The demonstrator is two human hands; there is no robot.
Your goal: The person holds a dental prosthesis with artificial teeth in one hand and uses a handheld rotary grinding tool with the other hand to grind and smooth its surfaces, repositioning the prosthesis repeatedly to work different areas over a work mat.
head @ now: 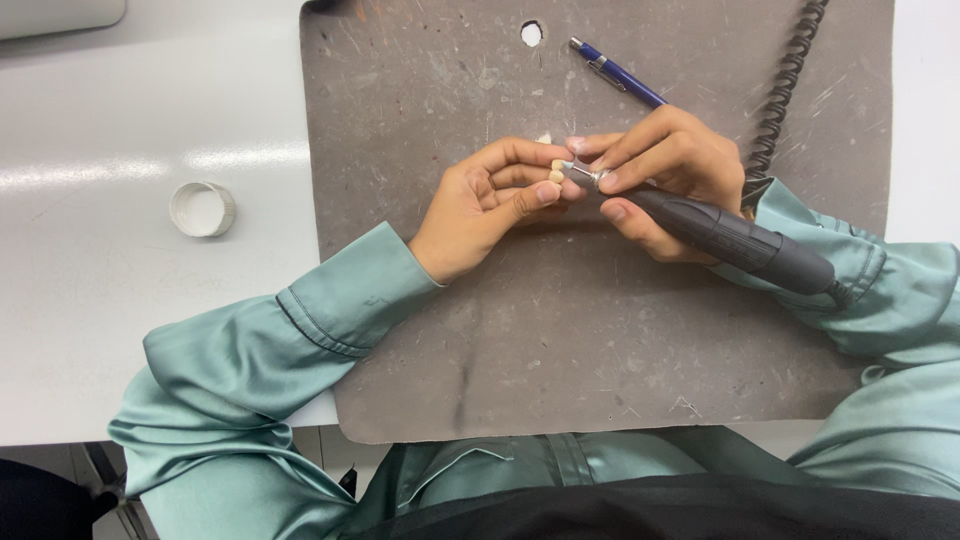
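— Nearest the body?
— Green satin sleeves (300,330) across the near edge of the bench (120,260), over a scuffed grey mat (560,340).

— Left hand (480,205)?
— Above the mat's middle, curled shut, pinching a small cream tooth-shaped piece (556,170) between thumb and fingertips.

— Right hand (665,165)?
— Just beside the left, closed pen-fashion round a dark grey rotary handpiece (730,238). Metal tip touching the cream piece; body slanting back over the right sleeve toward the mat's right edge.

— Cable?
— Black coiled cord (785,90), running from behind the right wrist up to the mat's far right corner.

— Farther off?
— Blue pen (615,72) lying slantwise near the mat's far edge, just beyond the right hand's knuckles. Round hole (531,33) in the mat beside it, close to the far edge.

— Off the mat?
— Small white ribbed cap (202,208), open side up, on the bench's left part, well apart from both hands.
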